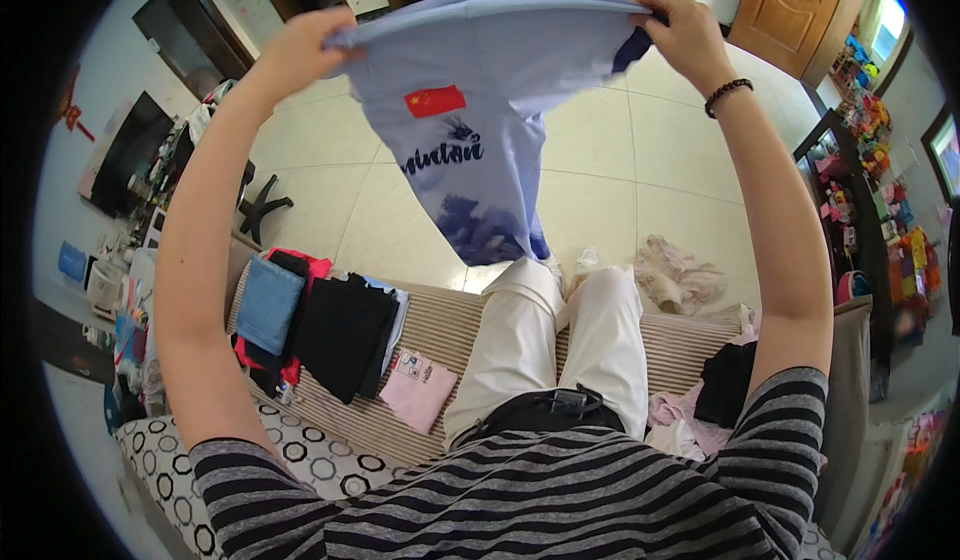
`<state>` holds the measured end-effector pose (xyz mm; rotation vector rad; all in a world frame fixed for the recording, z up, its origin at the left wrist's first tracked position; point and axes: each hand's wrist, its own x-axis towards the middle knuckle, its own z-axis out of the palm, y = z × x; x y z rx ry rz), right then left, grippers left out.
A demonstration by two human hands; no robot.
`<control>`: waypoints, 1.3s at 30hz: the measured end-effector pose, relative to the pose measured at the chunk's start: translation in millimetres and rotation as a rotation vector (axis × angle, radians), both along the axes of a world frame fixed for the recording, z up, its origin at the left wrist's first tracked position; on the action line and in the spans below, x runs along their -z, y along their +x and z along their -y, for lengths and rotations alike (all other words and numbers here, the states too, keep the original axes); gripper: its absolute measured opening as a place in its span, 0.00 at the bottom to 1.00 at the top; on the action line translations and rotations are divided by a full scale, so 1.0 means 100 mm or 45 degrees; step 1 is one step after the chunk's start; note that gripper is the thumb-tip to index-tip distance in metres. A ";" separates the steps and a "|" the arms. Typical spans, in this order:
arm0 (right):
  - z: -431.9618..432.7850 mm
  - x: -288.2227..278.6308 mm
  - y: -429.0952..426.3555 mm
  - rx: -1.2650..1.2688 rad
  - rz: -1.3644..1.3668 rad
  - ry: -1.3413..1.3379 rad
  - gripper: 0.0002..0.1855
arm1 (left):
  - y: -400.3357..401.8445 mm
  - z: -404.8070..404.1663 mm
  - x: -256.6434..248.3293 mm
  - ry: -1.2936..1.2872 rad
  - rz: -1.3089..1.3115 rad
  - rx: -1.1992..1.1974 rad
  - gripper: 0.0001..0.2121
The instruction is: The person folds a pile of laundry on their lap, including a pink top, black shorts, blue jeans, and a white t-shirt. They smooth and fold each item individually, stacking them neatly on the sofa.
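Stretched out in front of me is a light blue T-shirt (487,65) with dark blue clouding at its lower part, a red flag patch and dark lettering. My left hand (311,46) grips one end of its upper edge. At the other end, near a dark blue sleeve cuff, my right hand (679,31) pinches the cloth. Between the hands the top edge runs nearly straight, and the rest of the shirt hangs down to just before my knees. A folded pink garment (420,391) lies on the sofa to the left of my white trousers (517,335).
Left on the striped sofa seat (465,316) are folded black clothes (349,335) and folded blue denim (270,305). To the right lie a black garment (724,384) and crumpled pink cloth (675,406). A beige cloth (679,275) is heaped near the sofa's front edge. A chair base (266,204) stands left.
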<state>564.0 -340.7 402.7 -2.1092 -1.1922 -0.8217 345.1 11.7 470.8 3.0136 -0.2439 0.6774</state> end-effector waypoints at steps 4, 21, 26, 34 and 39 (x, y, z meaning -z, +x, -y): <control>-0.23 0.37 -0.28 0.125 0.004 -0.448 0.06 | -0.28 -0.01 0.45 0.366 -0.589 -0.035 0.10; 1.95 1.29 -0.54 0.029 -1.644 0.406 0.09 | -0.69 3.89 2.36 -1.354 -1.104 1.441 0.20; 2.75 2.11 -0.96 0.246 -1.921 0.628 0.09 | -0.66 4.67 3.47 -1.494 -1.438 1.386 0.19; 3.05 3.00 -1.50 0.305 -2.116 1.159 0.09 | 0.53 2.12 3.78 -0.325 -0.587 0.055 0.12; 3.11 3.06 -1.48 0.272 -2.049 1.232 0.08 | 0.54 0.96 4.17 -0.423 -1.133 0.012 0.20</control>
